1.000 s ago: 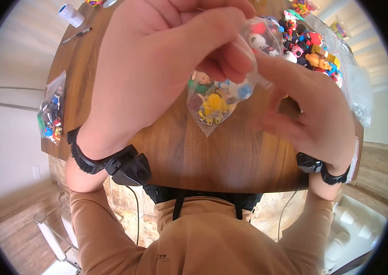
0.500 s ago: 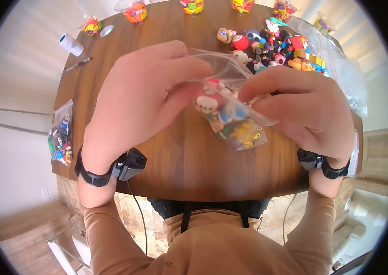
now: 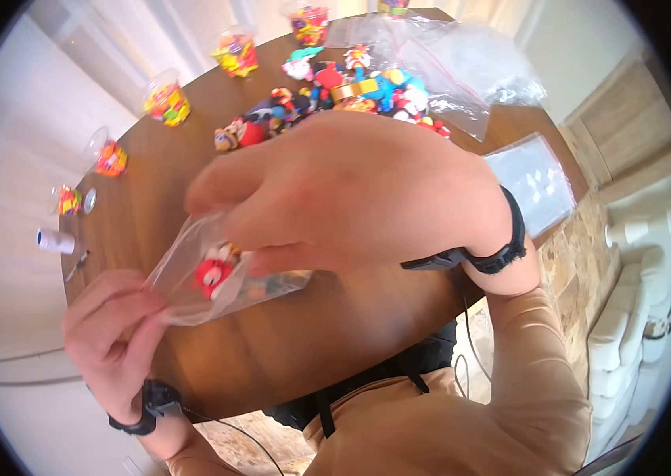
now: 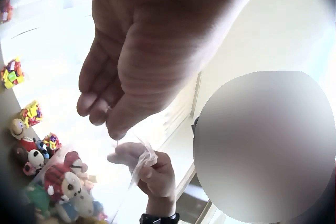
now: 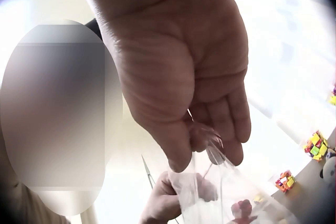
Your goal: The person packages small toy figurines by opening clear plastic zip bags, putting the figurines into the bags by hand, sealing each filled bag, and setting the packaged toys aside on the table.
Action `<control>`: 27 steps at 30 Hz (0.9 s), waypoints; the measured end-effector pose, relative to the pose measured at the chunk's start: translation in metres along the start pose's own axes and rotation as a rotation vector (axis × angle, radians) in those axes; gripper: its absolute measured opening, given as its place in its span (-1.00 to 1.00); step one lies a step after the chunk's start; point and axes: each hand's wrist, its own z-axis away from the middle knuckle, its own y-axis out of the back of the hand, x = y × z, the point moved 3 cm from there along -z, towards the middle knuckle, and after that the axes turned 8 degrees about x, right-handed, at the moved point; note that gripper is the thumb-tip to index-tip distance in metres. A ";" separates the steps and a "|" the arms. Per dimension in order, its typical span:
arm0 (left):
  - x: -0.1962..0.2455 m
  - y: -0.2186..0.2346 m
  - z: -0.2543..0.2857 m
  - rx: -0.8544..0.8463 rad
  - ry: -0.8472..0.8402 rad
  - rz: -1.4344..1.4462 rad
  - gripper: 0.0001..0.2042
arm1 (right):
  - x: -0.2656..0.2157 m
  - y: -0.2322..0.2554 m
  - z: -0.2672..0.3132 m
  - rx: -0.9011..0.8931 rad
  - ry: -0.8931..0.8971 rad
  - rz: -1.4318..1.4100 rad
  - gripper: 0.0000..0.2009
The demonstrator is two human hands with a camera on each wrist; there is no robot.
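Bag of thin clear plastic [image 3: 220,301] with bright little toys [image 3: 212,275] inside hangs over the brown wooden surface [image 3: 327,349]. Left fingers [image 3: 123,307] and right fingers [image 3: 220,182] pinch its top edge; its bottom points right.

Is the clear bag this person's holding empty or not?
Not empty: in the head view, a red toy figure shows through the clear bag. How full, I cannot tell: the right grip hides part.

Glossy plastic bag [image 3: 181,297], wooden table [image 3: 327,333]
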 end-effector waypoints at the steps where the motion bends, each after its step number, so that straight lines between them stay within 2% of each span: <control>1: 0.001 -0.001 0.002 -0.005 -0.015 0.008 -0.86 | 0.002 0.002 0.002 0.008 -0.010 0.012 -0.84; 3: -0.005 0.001 0.006 0.083 0.193 -0.013 -0.83 | 0.010 0.003 0.004 -0.056 -0.052 0.152 -0.85; 4: -0.009 -0.001 0.005 0.065 0.221 -0.027 -0.82 | 0.012 0.005 0.004 -0.052 -0.053 0.153 -0.85; 5: -0.008 0.000 0.004 0.063 0.220 -0.029 -0.82 | 0.014 0.006 0.005 -0.082 -0.057 0.185 -0.87; 7: -0.003 0.002 0.004 -0.001 0.106 0.008 -0.84 | 0.012 0.007 0.005 -0.116 -0.064 0.209 -0.88; 8: -0.002 0.002 0.004 -0.006 0.115 0.010 -0.84 | 0.006 0.011 0.004 -0.156 -0.099 0.269 -0.88; 10: 0.003 0.004 0.005 0.015 0.023 0.054 -0.85 | 0.008 0.012 0.009 -0.207 -0.134 0.318 -0.87; 11: 0.003 0.000 0.005 0.013 0.044 0.052 -0.85 | 0.012 0.012 0.010 -0.164 -0.076 0.332 -0.84; 13: 0.000 -0.007 0.002 0.070 0.067 -0.216 -0.86 | 0.015 0.008 0.012 -0.117 -0.005 0.311 -0.81; 15: -0.003 -0.001 0.003 0.037 0.135 -0.158 -0.87 | 0.011 0.011 0.011 -0.031 0.043 0.273 -0.90; 16: 0.000 0.001 0.002 0.045 0.071 -0.158 -0.88 | 0.013 0.012 0.014 0.011 0.061 0.251 -0.91; 17: 0.003 0.003 0.002 0.053 0.011 -0.158 -0.90 | 0.029 0.007 0.022 0.083 0.096 0.114 -0.90; 18: 0.000 0.001 0.002 0.043 0.043 -0.175 -0.90 | 0.019 0.010 0.012 0.039 0.076 0.146 -0.91; 20: -0.006 -0.002 0.004 0.089 -0.019 -0.150 -0.91 | 0.002 0.000 -0.012 -0.013 0.067 0.147 -0.92; 23: -0.002 0.008 0.010 0.042 0.050 -0.189 -0.90 | -0.017 -0.023 -0.038 -0.035 0.074 0.068 -0.91; 24: -0.008 0.007 0.009 0.028 0.144 -0.141 -0.88 | -0.008 -0.015 -0.033 -0.041 0.077 0.051 -0.91; 25: -0.008 0.009 0.011 0.022 0.161 -0.146 -0.88 | -0.009 -0.017 -0.034 -0.045 0.076 0.035 -0.91; 27: -0.006 0.009 0.010 -0.043 0.043 -0.152 -0.86 | -0.025 -0.032 -0.050 -0.051 0.064 0.016 -0.90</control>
